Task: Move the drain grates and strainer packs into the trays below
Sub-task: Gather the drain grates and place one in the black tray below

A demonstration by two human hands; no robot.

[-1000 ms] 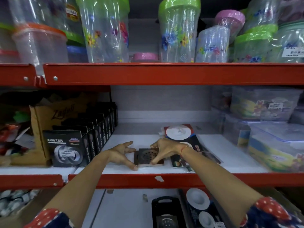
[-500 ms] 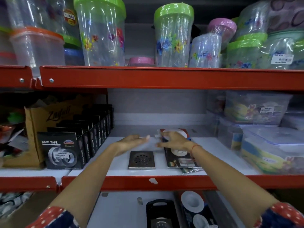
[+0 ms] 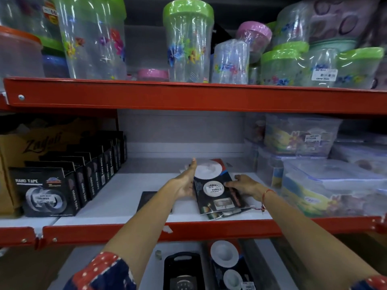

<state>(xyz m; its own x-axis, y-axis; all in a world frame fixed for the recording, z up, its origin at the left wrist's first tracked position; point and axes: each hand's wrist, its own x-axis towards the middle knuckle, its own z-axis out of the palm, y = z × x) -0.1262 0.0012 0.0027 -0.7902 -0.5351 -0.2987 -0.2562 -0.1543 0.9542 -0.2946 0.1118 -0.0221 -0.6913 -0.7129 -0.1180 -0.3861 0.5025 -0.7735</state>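
A stack of dark strainer packs [image 3: 216,190] with white round strainers lies on the middle shelf. My left hand [image 3: 185,182] presses along its left edge with the fingers stretched toward the back. My right hand [image 3: 245,185] grips its right edge. The square metal drain grate [image 3: 146,199] lies flat on the shelf to the left, half hidden by my left forearm. Below the shelf, a black tray [image 3: 167,268] holds a grate, and beside it another strainer pack [image 3: 227,262] lies in a tray.
Black nano tape boxes [image 3: 44,193] stand in a row at the left, in front of a cardboard box [image 3: 18,151]. Clear lidded containers [image 3: 326,185] fill the right of the shelf. Plastic jars [image 3: 188,42] crowd the top shelf. The red shelf edge [image 3: 209,229] runs across the front.
Both hands let go of the drain grate, moved back and right, and closed on the two sides of the strainer pack stack. The grate stays on the shelf.
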